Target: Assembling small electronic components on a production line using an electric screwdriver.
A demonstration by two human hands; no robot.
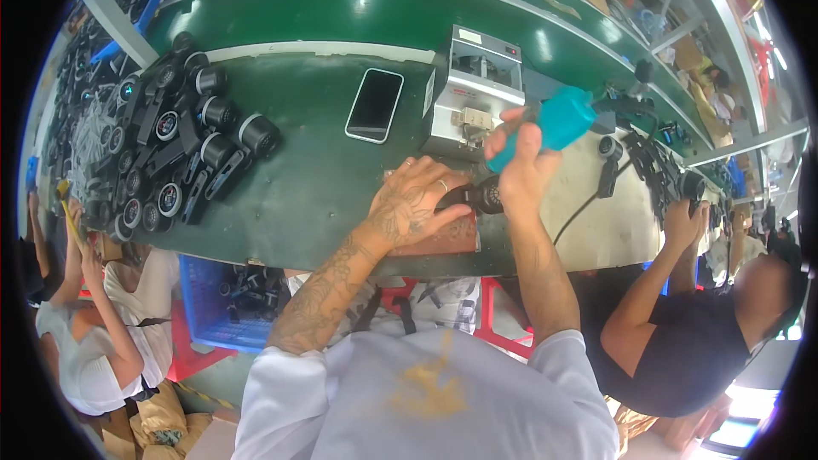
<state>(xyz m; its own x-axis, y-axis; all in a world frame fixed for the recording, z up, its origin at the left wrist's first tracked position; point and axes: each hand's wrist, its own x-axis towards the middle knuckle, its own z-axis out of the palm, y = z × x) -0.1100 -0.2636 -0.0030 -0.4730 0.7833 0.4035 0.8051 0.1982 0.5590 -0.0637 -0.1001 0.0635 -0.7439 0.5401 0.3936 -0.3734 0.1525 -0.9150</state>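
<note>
My left hand [415, 204] is closed on a black plastic part with a round, ridged end [487, 195], pressing it down on a brown mat [439, 237] near the bench's front edge. My fingers hide much of the part. My right hand [527, 162] grips a bulky teal tool [566, 117] that looks like an electric screwdriver. It slants over the bench just right of the black part, its tip hidden by my hand. A black cord [575, 220] curves across the bench to the right of that hand.
A phone [375, 106] lies behind my left hand, beside a grey benchtop machine [474, 94]. Black round-ended parts [183, 132] pile up at left; more black parts [652, 170] lie at right. A blue crate [230, 305] stands below the bench. Co-workers [682, 324] sit on both sides.
</note>
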